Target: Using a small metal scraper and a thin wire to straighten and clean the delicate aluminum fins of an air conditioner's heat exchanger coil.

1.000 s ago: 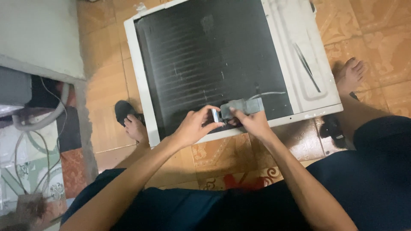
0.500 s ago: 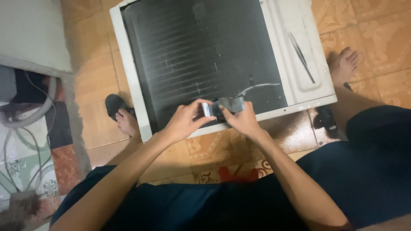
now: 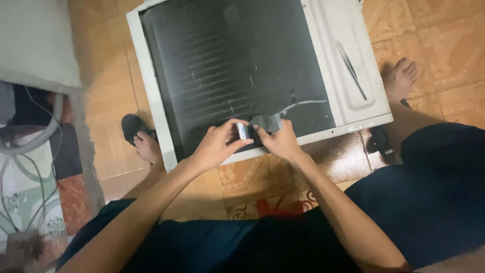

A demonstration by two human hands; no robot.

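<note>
A white-framed air conditioner unit (image 3: 348,76) lies flat on the tiled floor, its dark finned coil (image 3: 227,65) facing up. At its near edge both hands meet on a small grey boxy part (image 3: 267,122) with a thin white wire (image 3: 303,103) running from it. My left hand (image 3: 220,144) pinches the small pale end piece (image 3: 242,131) of the part. My right hand (image 3: 280,142) grips the grey part from the right. The underside of the part is hidden by my fingers.
A slim dark tool (image 3: 351,63) rests on the unit's white right panel. My bare feet (image 3: 148,147) (image 3: 401,78) flank the unit, with a black sandal (image 3: 132,126) under the left one. Cables and a hose (image 3: 30,146) lie at far left.
The view has drifted so the unit and hands sit lower and more to the right in frame. Both hands stay on the grey part, now pressed closer together.
</note>
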